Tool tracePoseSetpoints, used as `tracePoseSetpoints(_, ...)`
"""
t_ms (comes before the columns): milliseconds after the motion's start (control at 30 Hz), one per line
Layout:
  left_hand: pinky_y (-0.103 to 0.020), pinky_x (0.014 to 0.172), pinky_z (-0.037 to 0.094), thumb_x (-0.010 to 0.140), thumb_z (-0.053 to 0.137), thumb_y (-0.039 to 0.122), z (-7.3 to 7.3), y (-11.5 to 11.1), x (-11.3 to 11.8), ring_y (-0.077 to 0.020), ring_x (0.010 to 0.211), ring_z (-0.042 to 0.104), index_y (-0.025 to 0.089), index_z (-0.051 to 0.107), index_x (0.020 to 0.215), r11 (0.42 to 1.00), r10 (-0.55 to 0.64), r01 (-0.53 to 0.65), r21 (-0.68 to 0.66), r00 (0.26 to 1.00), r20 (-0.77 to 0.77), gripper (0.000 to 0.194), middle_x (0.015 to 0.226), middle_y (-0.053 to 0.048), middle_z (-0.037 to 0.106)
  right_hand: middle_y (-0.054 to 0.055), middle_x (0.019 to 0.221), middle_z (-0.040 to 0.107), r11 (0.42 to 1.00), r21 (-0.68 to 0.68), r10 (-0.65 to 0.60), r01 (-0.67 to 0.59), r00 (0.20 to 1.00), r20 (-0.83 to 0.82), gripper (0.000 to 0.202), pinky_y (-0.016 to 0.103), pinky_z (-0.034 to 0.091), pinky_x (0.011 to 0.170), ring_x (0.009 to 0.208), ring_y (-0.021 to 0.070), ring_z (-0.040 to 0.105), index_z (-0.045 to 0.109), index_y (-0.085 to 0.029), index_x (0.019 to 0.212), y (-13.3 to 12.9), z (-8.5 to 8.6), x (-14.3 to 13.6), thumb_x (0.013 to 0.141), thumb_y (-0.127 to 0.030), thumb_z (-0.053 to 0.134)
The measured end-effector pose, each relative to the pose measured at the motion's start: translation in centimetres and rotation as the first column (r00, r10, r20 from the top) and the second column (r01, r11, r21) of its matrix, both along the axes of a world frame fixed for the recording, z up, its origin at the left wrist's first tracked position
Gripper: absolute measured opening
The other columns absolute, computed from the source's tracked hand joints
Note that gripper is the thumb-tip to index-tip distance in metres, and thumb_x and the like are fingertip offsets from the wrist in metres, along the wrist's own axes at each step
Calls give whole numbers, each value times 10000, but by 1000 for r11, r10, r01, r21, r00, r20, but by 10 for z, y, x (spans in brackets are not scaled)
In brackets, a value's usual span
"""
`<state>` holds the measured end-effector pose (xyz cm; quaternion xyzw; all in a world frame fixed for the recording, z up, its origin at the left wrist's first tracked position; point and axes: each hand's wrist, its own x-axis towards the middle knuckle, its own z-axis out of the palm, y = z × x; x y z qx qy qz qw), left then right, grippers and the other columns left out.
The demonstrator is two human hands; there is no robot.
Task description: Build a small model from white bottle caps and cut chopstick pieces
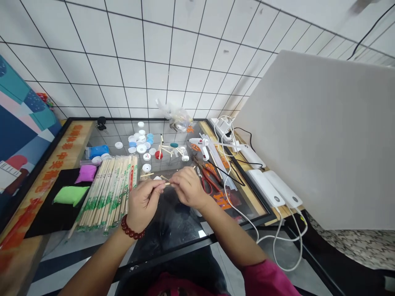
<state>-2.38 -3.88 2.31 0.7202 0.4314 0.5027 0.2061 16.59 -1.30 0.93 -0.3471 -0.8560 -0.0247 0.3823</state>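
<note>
My left hand (144, 202), with a red bead bracelet at the wrist, pinches one end of a short wooden stick (167, 183). At the stick's other end, the fingers of my right hand (189, 188) are closed on it. Both hands are above the dark glass tabletop, and most of the stick is hidden by fingers. Just beyond them lie a few small stick pieces (147, 175). Farther back stands a small stick model (166, 149) with bottle-cap wheels. To the left of my left hand is a bundle of paper-wrapped chopsticks (108, 193).
White and blue bottle caps (141, 148) are scattered at the back. Red-handled pliers (211, 176), a glue gun (201, 147) and clear glue sticks (217, 156) lie right. Cables trail from white power strips (267, 187). Green (70, 195) and pink (85, 173) packets sit left.
</note>
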Motion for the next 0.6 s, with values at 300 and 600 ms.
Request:
tracePoseSetpoints(300,-311,543,519,872,584,94,6,-2,0,-193,595,645,305,630,991,951,-190,222,214,969,-158,246,694,-12,681,68,896,689,981,60,186,-185,983,-6,150,385,445,771,840,210,579,636,-187,983,-3,7,0,897,-235,523)
tracePoseSetpoints(600,-251,580,474,891,596,68,14,-1,-6,-135,606,591,186,590,921,947,-216,246,207,964,-157,122,679,5,624,51,810,651,967,92,238,-236,971,-11,222,362,424,738,781,184,552,601,-174,843,-4,-5,-12,939,-294,442)
